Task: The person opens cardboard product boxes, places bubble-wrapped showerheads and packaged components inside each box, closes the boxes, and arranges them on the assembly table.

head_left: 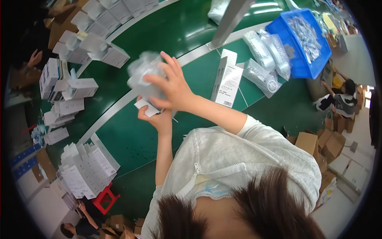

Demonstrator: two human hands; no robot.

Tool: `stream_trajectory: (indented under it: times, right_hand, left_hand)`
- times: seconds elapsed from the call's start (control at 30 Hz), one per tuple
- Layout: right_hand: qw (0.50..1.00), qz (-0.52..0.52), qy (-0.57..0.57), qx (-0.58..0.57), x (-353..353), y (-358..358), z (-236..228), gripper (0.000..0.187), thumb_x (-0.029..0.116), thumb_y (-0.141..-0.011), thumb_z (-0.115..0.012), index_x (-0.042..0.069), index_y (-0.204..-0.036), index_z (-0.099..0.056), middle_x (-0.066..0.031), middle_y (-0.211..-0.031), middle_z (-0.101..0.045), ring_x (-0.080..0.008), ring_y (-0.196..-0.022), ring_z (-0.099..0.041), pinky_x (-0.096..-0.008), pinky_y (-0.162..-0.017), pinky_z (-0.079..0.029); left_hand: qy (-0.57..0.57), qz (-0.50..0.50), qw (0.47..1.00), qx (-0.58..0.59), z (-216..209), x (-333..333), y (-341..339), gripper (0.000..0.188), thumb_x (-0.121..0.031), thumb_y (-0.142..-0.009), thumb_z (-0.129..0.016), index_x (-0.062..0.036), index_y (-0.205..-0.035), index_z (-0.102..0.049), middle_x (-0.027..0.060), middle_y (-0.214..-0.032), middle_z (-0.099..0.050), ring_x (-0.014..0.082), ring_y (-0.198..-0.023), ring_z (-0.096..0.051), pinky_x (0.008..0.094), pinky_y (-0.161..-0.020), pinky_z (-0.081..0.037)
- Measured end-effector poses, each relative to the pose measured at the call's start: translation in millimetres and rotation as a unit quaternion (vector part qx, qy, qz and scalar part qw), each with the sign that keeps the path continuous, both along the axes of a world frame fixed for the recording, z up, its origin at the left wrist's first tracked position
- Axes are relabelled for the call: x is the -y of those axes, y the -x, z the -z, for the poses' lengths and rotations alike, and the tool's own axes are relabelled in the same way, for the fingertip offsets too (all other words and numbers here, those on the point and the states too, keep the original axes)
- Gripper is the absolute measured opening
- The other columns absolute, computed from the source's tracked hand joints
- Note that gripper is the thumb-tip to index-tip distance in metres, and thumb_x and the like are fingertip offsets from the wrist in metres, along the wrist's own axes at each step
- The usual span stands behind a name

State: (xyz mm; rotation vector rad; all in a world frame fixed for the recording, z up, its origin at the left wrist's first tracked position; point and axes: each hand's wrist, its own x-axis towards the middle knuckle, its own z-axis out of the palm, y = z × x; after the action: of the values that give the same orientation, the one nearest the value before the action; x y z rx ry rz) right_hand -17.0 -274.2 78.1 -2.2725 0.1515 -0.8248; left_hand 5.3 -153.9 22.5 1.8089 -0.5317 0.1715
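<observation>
Over the green table, my right hand has its fingers spread around a cloudy, clear plastic-wrapped bundle, gripping its right side. What is inside the wrap is too blurred to make out. Just below it, my left hand is closed on a small white carton; one pale flap shows by the thumb, and the rest is hidden behind the hands. To the right of my right forearm stands an open white carton with its top flap up. Several bubble-wrapped packs lie beyond it.
A blue bin full of small wrapped pieces sits at the far right. Open white cartons line the belt's far side. Stacked flat cartons rest at the lower left by a red stool. A metal post rises from the table's rail.
</observation>
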Motion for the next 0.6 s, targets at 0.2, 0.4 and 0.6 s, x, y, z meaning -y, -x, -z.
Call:
stream_trajectory:
  times: [0.2,0.4,0.6]
  right_hand:
    - [0.99,0.077,-0.116,0.034,94.0,100.6,26.5,0.035,0.0,-0.07,-0.054,0.007,-0.105,-0.057,-0.0146,-0.113,-0.05,-0.0313,-0.109,-0.046,-0.0385,-0.083,-0.043]
    - [0.762,0.533,0.063,-0.362,233.6,284.5,103.1,0.021,0.011,-0.075,-0.055,0.0,-0.093,-0.059,-0.0186,-0.091,-0.06,-0.0302,-0.084,-0.059,-0.0374,-0.074,-0.046]
    - [0.657,0.52,-0.167,-0.52,271.3,327.0,160.8,0.038,0.025,-0.068,-0.065,0.0,-0.096,-0.06,-0.0194,-0.101,-0.059,-0.0342,-0.092,-0.057,-0.0377,-0.08,-0.045]
  left_hand:
    - [0.105,-0.002,0.994,0.024,-15.4,25.5,2.6,0.073,-0.005,-0.059,-0.08,-0.0084,-0.103,-0.021,0.0242,-0.13,-0.024,0.0341,-0.114,-0.037,0.0436,-0.094,-0.034]
    - [-0.092,0.022,0.995,0.018,25.6,-0.3,17.7,0.066,-0.003,-0.063,-0.076,-0.0069,-0.106,-0.026,0.0237,-0.132,-0.021,0.0347,-0.121,-0.03,0.0432,-0.098,-0.028]
    - [-0.05,0.021,0.998,-0.045,11.8,13.5,5.7,0.068,-0.006,-0.067,-0.073,-0.0038,-0.117,-0.026,0.0193,-0.132,-0.024,0.031,-0.118,-0.033,0.0405,-0.098,-0.029]
